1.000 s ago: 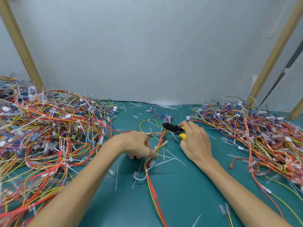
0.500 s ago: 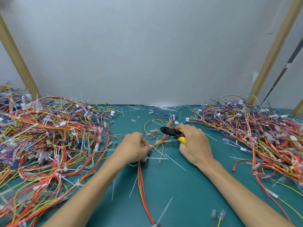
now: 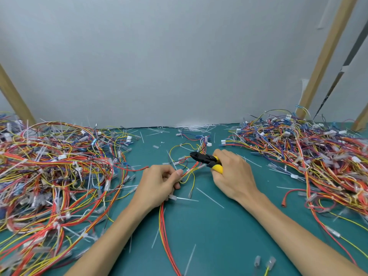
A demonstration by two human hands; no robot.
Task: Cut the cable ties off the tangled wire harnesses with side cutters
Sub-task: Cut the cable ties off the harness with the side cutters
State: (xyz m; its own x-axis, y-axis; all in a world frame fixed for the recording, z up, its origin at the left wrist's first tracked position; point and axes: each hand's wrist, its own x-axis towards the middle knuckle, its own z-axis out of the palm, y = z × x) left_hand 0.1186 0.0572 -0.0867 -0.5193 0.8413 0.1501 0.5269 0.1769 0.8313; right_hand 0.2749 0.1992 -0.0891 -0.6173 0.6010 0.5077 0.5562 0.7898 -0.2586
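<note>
Where the teal-green table mat [image 3: 209, 236] runs off to the left, a big heap of tangled red, yellow and blue wire harnesses [image 3: 55, 170] covers it. A slanted wooden post [image 3: 14, 98] stands behind the heap against the grey wall [image 3: 159, 56].

Just right of that heap the left hand [image 3: 159, 184] rests on the mat. Its fingers are curled round a thin bundle of red and yellow wires [image 3: 165, 232], and the thumb presses down on the strands. The bundle trails toward the near edge below the wrist and fans out beyond the hand into yellow loops. Short white cut-off tie strips [image 3: 210, 197] lie scattered on the mat around both hands.

Next comes the pair of side cutters with a black head and yellow handles [image 3: 205, 159], nose pointing left, in among the strands just beyond the left thumb. Whether the blades have bitten onto anything I cannot tell. The right hand [image 3: 233, 176] is wrapped tight round the yellow handles, fingers folded over them.

Further right a second heap of harnesses [image 3: 308, 156], with more blue and purple in it, spreads to the mat's edge. A pale wooden post [image 3: 326, 54] leans behind it.
</note>
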